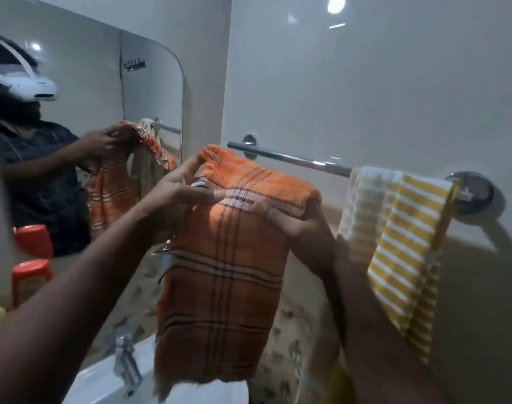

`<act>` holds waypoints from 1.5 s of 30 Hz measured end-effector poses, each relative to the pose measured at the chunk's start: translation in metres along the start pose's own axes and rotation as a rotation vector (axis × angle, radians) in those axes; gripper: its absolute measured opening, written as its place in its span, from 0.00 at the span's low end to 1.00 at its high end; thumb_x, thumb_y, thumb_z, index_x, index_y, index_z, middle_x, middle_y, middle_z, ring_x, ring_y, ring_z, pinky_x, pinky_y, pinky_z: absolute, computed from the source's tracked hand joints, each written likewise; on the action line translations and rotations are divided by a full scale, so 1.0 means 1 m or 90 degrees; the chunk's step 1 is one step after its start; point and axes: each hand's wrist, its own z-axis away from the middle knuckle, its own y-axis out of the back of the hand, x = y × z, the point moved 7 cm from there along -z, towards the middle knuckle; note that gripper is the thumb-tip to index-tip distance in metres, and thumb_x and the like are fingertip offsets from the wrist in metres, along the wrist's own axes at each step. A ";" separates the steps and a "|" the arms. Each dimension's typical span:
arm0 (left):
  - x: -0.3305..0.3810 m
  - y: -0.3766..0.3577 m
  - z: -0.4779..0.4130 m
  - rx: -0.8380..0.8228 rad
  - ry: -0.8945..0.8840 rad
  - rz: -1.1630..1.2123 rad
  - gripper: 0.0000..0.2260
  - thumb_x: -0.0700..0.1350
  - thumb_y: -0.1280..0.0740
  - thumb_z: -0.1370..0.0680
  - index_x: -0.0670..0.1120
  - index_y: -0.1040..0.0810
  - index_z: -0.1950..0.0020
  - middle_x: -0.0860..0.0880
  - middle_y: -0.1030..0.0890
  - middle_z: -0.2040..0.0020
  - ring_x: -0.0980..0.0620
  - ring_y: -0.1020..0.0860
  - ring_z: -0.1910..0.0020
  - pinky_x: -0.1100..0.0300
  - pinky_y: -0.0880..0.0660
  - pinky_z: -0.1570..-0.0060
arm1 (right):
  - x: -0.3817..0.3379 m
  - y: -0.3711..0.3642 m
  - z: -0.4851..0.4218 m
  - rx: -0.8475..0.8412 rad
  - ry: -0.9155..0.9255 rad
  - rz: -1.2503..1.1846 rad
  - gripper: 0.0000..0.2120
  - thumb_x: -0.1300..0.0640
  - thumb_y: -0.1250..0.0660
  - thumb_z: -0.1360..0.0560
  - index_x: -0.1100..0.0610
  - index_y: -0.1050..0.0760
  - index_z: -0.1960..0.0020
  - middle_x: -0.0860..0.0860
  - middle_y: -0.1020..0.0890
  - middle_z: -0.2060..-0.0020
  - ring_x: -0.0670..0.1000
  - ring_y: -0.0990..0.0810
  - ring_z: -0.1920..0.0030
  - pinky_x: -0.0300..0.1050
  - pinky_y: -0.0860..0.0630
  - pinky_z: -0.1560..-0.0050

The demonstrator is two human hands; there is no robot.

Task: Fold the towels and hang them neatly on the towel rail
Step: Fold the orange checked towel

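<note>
Centrally, an orange plaid towel [220,275] is held up in front of a chrome towel rail [292,160], its fringed top edge folded over near the rail's left end and its length hanging down toward a white basin [109,386]. Whether the fold already rests on the rail or is only held against it cannot be told. The left hand [176,193] is closed on the towel's upper left corner, thumb and fingers pinched around the fringe. The right hand [289,220] is closed on the folded top edge at the right, its fingers curled over the cloth. Farther right on the same rail, a yellow-and-white striped towel [400,252] is draped, well apart from the left bracket and close to the right wall mount [476,193]. A pale glossy wall [365,83] is seen behind the rail, with bright light spots reflected on it. Below, at the near left, a chrome tap [126,363] is mounted on the basin. On the left wall, a mirror [103,83] is fixed, in which the person, wearing a white headset, is reflected along with the orange cloth. At the far left edge, a red plastic stool [30,275] is seen beneath the mirror, beside a yellow object too cropped to identify.
</note>
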 end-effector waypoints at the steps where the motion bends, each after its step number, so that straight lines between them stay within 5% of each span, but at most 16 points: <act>1: 0.010 0.005 -0.012 -0.010 -0.019 -0.002 0.32 0.29 0.29 0.27 0.50 0.26 0.25 0.34 0.20 0.35 0.37 0.23 0.41 0.50 0.20 0.47 | -0.006 -0.001 -0.016 0.008 0.017 0.008 0.12 0.56 0.24 0.22 0.59 0.15 0.41 0.54 0.13 0.42 0.57 0.16 0.37 0.64 0.23 0.31; 7: 0.076 0.039 -0.083 -0.063 -0.087 0.029 0.29 0.29 0.34 0.24 0.48 0.26 0.24 0.41 0.16 0.43 0.45 0.16 0.52 0.54 0.16 0.52 | -0.063 -0.017 -0.111 0.041 0.064 0.120 0.09 0.60 0.24 0.22 0.63 0.14 0.44 0.50 0.11 0.49 0.49 0.12 0.46 0.47 0.16 0.45; 13: 0.119 0.056 -0.144 -0.064 -0.103 0.048 0.21 0.28 0.39 0.22 0.46 0.23 0.33 0.43 0.16 0.51 0.48 0.15 0.60 0.57 0.16 0.61 | -0.096 -0.017 -0.194 0.029 0.070 0.211 0.10 0.60 0.23 0.23 0.65 0.15 0.45 0.55 0.10 0.53 0.56 0.11 0.51 0.53 0.14 0.51; 18: 0.102 0.057 -0.174 -0.058 -0.049 0.054 0.23 0.27 0.38 0.23 0.47 0.24 0.34 0.42 0.17 0.50 0.46 0.16 0.60 0.54 0.17 0.60 | -0.056 0.004 -0.223 0.027 -0.092 0.151 0.23 0.56 0.19 0.30 0.66 0.17 0.39 0.63 0.14 0.44 0.68 0.14 0.43 0.68 0.18 0.40; 23: 0.046 0.047 -0.179 -0.045 0.060 -0.026 0.21 0.27 0.39 0.24 0.48 0.21 0.40 0.40 0.17 0.52 0.45 0.19 0.63 0.55 0.20 0.63 | 0.001 0.023 -0.189 0.156 -0.275 0.107 0.16 0.59 0.21 0.29 0.66 0.15 0.44 0.63 0.12 0.49 0.63 0.13 0.47 0.59 0.16 0.44; 28: 0.008 0.041 -0.171 -0.070 0.168 -0.057 0.20 0.28 0.37 0.21 0.53 0.22 0.43 0.42 0.13 0.58 0.46 0.16 0.67 0.54 0.18 0.63 | 0.022 0.027 -0.155 0.163 -0.441 0.096 0.09 0.57 0.24 0.23 0.62 0.15 0.47 0.59 0.12 0.48 0.57 0.15 0.49 0.50 0.17 0.49; 33: -0.008 0.046 -0.185 0.026 0.119 -0.160 0.24 0.34 0.25 0.25 0.54 0.22 0.33 0.40 0.13 0.48 0.39 0.13 0.53 0.38 0.17 0.44 | 0.002 0.038 -0.135 0.168 -0.461 0.311 0.16 0.54 0.20 0.27 0.65 0.15 0.46 0.61 0.12 0.50 0.62 0.11 0.50 0.64 0.14 0.49; 38: -0.002 0.048 -0.186 0.139 0.030 -0.280 0.36 0.48 0.17 0.31 0.54 0.30 0.28 0.48 0.20 0.40 0.45 0.20 0.42 0.50 0.22 0.40 | -0.009 0.037 -0.121 0.227 -0.465 0.529 0.23 0.49 0.16 0.32 0.66 0.18 0.50 0.62 0.13 0.59 0.61 0.12 0.65 0.57 0.13 0.62; 40: 0.000 0.052 -0.187 0.166 0.004 -0.303 0.37 0.52 0.17 0.31 0.53 0.32 0.27 0.47 0.20 0.40 0.45 0.21 0.41 0.50 0.23 0.40 | -0.018 0.036 -0.119 0.258 -0.431 0.649 0.26 0.48 0.18 0.31 0.64 0.23 0.45 0.59 0.14 0.60 0.58 0.12 0.68 0.53 0.13 0.60; 45: -0.007 0.053 -0.181 0.133 -0.038 -0.327 0.35 0.54 0.19 0.27 0.53 0.31 0.25 0.48 0.22 0.40 0.47 0.22 0.42 0.54 0.26 0.43 | -0.034 0.024 -0.117 0.292 -0.293 0.866 0.31 0.47 0.22 0.29 0.54 0.32 0.32 0.56 0.17 0.46 0.61 0.17 0.46 0.50 0.19 0.49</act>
